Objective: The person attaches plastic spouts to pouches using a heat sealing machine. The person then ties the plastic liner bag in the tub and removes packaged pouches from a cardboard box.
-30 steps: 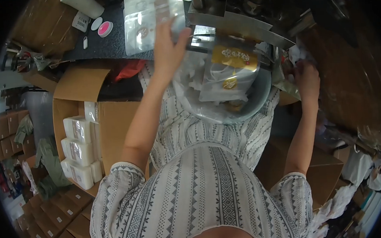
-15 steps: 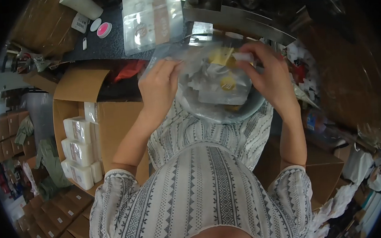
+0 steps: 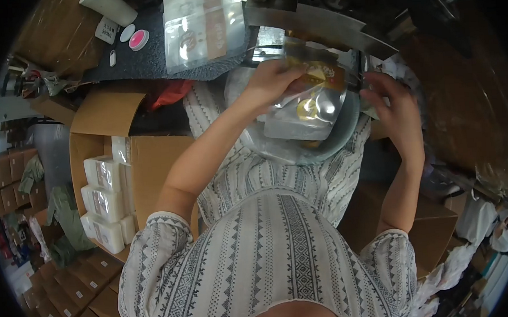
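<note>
Over my lap, my left hand (image 3: 274, 86) is closed on the near-left edge of a clear plastic pouch (image 3: 326, 102) with a gold printed band, its thumb on top. The pouch lies over a round pale tub (image 3: 346, 138) resting on my lap. More clear plastic with a round yellow print lies in the tub, under or part of this pouch; I cannot tell which. My right hand (image 3: 399, 112) is off to the right of the tub, fingers curved and apart, with nothing visible in them. A metal machine edge (image 3: 321, 23) runs just beyond the pouch.
A stack of clear printed pouches (image 3: 202, 28) lies on the dark tabletop (image 3: 149, 63), near an open pink pot (image 3: 138, 40) and a white bottle (image 3: 108, 7). At left, an open carton (image 3: 164, 170) holds white wrapped packs (image 3: 102, 197). Another carton (image 3: 427, 229) stands at right.
My left hand has moved right and forward onto the gold-banded pouch, away from the blurred plastic it held. My right hand has drawn away to the right, leaving the pouch.
</note>
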A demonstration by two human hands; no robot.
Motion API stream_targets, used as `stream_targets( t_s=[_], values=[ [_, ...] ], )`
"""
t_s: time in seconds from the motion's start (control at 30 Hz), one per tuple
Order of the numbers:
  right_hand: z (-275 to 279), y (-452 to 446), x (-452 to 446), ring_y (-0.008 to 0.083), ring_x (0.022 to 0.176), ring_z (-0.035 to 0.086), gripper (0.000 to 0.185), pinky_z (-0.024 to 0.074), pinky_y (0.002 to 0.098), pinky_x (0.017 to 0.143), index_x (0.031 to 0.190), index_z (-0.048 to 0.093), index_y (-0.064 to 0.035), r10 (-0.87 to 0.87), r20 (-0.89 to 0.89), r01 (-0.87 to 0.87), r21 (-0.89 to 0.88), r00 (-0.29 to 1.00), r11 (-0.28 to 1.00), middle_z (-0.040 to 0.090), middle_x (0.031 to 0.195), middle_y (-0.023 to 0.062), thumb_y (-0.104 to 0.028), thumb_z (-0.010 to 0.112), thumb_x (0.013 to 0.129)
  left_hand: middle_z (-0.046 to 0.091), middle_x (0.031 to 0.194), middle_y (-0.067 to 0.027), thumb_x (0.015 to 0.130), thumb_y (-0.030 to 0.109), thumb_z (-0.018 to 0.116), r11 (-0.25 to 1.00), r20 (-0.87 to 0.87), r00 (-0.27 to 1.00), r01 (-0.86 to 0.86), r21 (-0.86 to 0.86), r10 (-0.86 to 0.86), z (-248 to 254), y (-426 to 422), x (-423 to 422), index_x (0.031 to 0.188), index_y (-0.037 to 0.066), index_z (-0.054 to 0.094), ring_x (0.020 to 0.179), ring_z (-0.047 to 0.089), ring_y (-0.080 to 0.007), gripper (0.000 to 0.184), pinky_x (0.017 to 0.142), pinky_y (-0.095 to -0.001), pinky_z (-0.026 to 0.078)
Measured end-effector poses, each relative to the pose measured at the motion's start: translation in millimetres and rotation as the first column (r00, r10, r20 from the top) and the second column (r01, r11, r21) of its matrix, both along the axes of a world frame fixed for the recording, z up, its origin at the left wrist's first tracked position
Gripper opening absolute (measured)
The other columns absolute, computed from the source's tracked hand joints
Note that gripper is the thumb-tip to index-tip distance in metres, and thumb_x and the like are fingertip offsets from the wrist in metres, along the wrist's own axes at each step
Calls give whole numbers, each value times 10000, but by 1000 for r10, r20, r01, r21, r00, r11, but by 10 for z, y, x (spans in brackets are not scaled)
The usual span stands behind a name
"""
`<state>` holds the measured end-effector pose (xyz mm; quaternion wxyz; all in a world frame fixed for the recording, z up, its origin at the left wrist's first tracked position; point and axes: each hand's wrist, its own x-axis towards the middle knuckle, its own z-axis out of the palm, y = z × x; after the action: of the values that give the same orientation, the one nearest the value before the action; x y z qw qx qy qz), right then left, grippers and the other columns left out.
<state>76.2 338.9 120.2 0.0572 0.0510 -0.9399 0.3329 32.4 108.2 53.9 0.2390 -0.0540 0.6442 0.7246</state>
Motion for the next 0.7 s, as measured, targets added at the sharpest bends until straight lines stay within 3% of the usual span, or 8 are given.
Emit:
stream_targets(
  t_s=[0.17, 0.23, 0.27, 0.33, 0.47, 0.53, 0.67, 0.7],
  values=[
    [-158, 410, -115, 232, 792, 670, 226, 492, 311, 710, 1013, 654, -31, -261, 179, 154, 458, 949, 876, 686, 877, 122, -112, 643, 803, 630, 916, -65, 908, 261, 602, 999, -48, 999, 23, -42, -25, -68, -224, -52, 1039, -41, 602, 770, 614, -108, 329, 655, -234, 500],
    [-279, 476, -206, 235, 817, 671, 223, 491, 310, 712, 1007, 648, -7, -170, 299, 75, 304, 939, 950, 685, 881, 137, -100, 624, 805, 602, 938, -105, 870, 241, 636, 779, -789, 603, -547, -305, 115, -182, -574, -264, 1060, -17, 587, 807, 615, -236, 324, 674, -311, 502],
    [-347, 533, -235, 235, 817, 671, 223, 491, 310, 712, 1007, 648, -7, -165, 304, 69, 303, 938, 950, 685, 881, 137, -100, 624, 805, 602, 938, -105, 870, 241, 636, 776, -786, 607, -549, -309, 117, -255, -736, -238, 1060, -17, 587, 807, 615, -236, 324, 674, -311, 502],
    [-446, 643, -294, 224, 818, 670, 210, 491, 309, 709, 988, 639, 21, -26, 323, -25, 152, 946, 988, 683, 876, 155, -108, 612, 826, 564, 966, -145, 831, 232, 656, 149, -690, 386, -801, -580, -612, -357, -976, -207, 1070, 31, 580, 867, 587, -306, 321, 725, -365, 485],
    [-432, 613, -215, 269, 819, 668, 232, 495, 335, 731, 966, 650, 0, -89, 276, 81, 40, 957, 996, 674, 879, 169, -178, 622, 821, 595, 877, -119, 797, 123, 634, 306, -713, 557, -653, -693, -425, -343, -1152, 131, 975, 59, 624, 826, 589, -311, 189, 670, -377, 464],
    [-210, 320, -170, 239, 771, 654, 214, 493, 331, 706, 997, 634, -8, -75, 157, 119, -292, 985, 949, 663, 851, 136, -149, 616, 837, 592, 839, -110, 788, 99, 632, 324, -728, 583, -654, -684, -360, -159, -1110, 310, 940, 59, 633, 779, 590, -308, 158, 638, -373, 459],
    [-27, -492, -152, 167, 778, 617, 181, 467, 283, 702, 999, 615, -16, 128, -2, -124, -262, 992, 957, 647, 870, 105, -117, 625, 848, 580, 767, -110, 779, 64, 639, 459, -807, 530, -668, -586, -259, 155, -873, 541, 880, 51, 641, 661, 584, -312, 102, 569, -367, 449],
    [-32, -634, -173, 185, 760, 609, 186, 466, 289, 692, 992, 616, -22, 236, -192, -255, -78, 952, 964, 634, 843, 101, -114, 641, 832, 580, 767, -110, 779, 64, 639, 456, -808, 529, -670, -586, -259, 215, -824, 575, 880, 51, 641, 661, 584, -312, 102, 569, -367, 449]
  ],
)
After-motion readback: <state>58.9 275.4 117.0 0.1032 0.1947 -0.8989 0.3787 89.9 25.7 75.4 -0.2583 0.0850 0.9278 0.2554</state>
